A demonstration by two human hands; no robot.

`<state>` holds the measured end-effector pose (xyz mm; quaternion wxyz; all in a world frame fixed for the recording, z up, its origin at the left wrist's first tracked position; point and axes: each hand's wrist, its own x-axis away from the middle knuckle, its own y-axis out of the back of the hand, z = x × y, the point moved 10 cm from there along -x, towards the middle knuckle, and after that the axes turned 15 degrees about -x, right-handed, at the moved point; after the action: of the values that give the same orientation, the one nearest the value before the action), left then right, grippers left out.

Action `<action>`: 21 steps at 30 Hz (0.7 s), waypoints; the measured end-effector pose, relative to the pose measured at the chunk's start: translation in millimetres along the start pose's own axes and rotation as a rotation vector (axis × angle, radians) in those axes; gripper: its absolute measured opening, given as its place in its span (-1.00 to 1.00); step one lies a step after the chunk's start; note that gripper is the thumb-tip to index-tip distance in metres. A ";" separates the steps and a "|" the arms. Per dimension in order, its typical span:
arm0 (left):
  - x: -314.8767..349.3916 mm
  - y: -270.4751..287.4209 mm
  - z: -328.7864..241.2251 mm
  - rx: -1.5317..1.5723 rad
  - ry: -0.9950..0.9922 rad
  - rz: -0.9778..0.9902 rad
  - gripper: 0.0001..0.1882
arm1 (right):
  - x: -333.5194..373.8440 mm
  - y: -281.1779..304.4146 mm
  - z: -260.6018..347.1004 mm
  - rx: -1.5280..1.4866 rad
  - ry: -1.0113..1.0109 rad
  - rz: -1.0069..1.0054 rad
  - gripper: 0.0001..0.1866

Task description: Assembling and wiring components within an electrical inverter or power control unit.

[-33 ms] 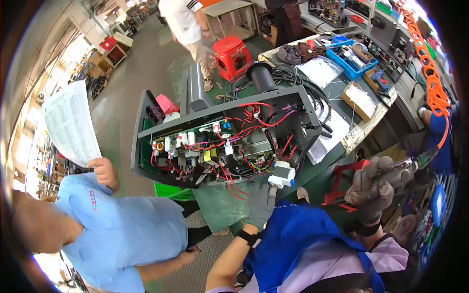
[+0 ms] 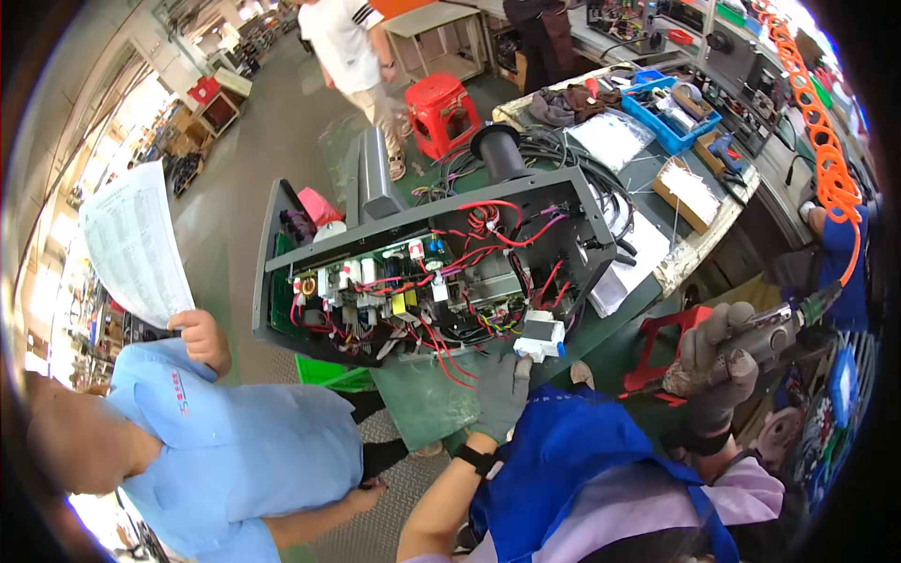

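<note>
My left hand (image 2: pixel 500 389), in a grey glove, lies with its fingers stretched out on the green tabletop (image 2: pixel 427 399). Its fingertips reach a small white block-shaped part with a grey face (image 2: pixel 541 330) at the near edge of a dark metal housing (image 2: pixel 422 221). Inside the tilted housing are circuit boards, red wires (image 2: pixel 507 225) and white connectors. Off to the right, my gloved right hand (image 2: pixel 713 352) is wrapped round a grey air-powered hand tool (image 2: pixel 771 340), held away from the housing. An orange coiled hose (image 2: pixel 835 178) runs up from the tool's end.
A co-worker in a blue shirt (image 2: pixel 244 422) stands close on the left, holding a printed sheet (image 2: pixel 136 244). Black cables (image 2: pixel 563 159), a blue tool bin (image 2: pixel 671 117) and a box of white ties (image 2: pixel 690 192) occupy the bench. Red stools (image 2: pixel 441 113) stand nearby.
The person in white in the background has shifted slightly left. My two hands, the housing and the air tool stay as they were.
</note>
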<state>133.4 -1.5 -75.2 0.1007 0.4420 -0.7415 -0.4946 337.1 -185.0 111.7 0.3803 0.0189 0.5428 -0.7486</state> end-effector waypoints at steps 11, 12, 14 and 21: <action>-8.5 30.1 -46.6 0.450 0.083 0.736 -0.61 | -28.9 -67.6 -0.9 -0.140 0.020 0.188 -0.52; -15.6 50.8 -50.1 0.505 0.146 0.692 -0.61 | -37.7 -73.1 1.6 -0.156 0.021 0.245 -0.54; -21.1 71.9 -42.1 0.538 0.204 0.661 -0.61 | -50.7 -80.9 -6.3 -0.214 0.032 0.279 -0.54; -5.9 50.3 -20.7 0.752 0.507 0.619 -0.59 | -65.9 -82.0 -44.5 -0.194 -0.049 0.231 -0.53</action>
<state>121.1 -4.3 -22.1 0.2521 0.3138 -0.9152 -0.0209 318.4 -102.0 188.0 0.4773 0.0261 0.5972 -0.6440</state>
